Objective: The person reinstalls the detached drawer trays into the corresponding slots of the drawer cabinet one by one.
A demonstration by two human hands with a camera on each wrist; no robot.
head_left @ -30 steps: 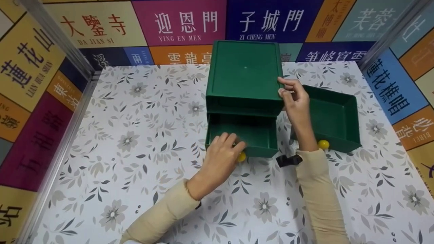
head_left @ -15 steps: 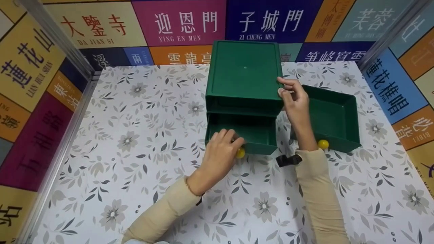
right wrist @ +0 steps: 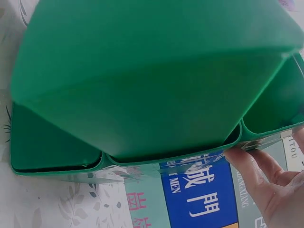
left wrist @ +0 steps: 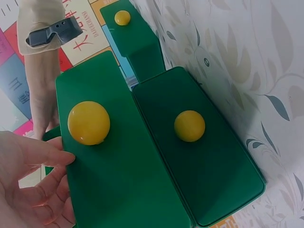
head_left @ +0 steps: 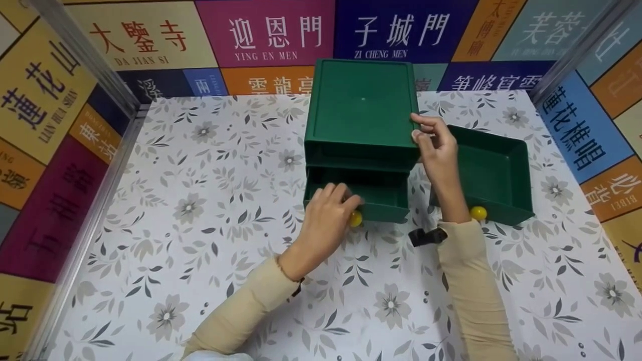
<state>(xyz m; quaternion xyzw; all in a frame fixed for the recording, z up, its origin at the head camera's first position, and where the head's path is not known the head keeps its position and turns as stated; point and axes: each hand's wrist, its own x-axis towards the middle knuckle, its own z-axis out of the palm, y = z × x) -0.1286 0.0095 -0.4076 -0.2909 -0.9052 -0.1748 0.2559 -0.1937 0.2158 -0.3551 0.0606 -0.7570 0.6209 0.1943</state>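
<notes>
A green drawer cabinet (head_left: 363, 110) stands at the back centre. Its middle drawer (head_left: 385, 212), with a round yellow knob (left wrist: 89, 123), sticks partly out, and the slot above it holds no drawer. My left hand (head_left: 325, 220) grips the drawer's front rim left of the knob, thumb at the edge in the left wrist view, other fingers partly hidden behind the panel. Below lies the bottom drawer's front (left wrist: 213, 175), pushed in. My right hand (head_left: 440, 150) holds the cabinet's right front edge; in the right wrist view its thumb (right wrist: 237, 156) rests by the slot's rim.
A removed green drawer (head_left: 496, 170) sits on the table to the right of the cabinet, its yellow knob (head_left: 478, 213) facing the front. Panels with large characters (head_left: 278, 32) rise behind and at both sides. A flowered cover (head_left: 200, 235) spreads over the table.
The middle drawer has slid further into the cabinet, with my left hand moving along with it. My right hand has stayed at the cabinet's edge.
</notes>
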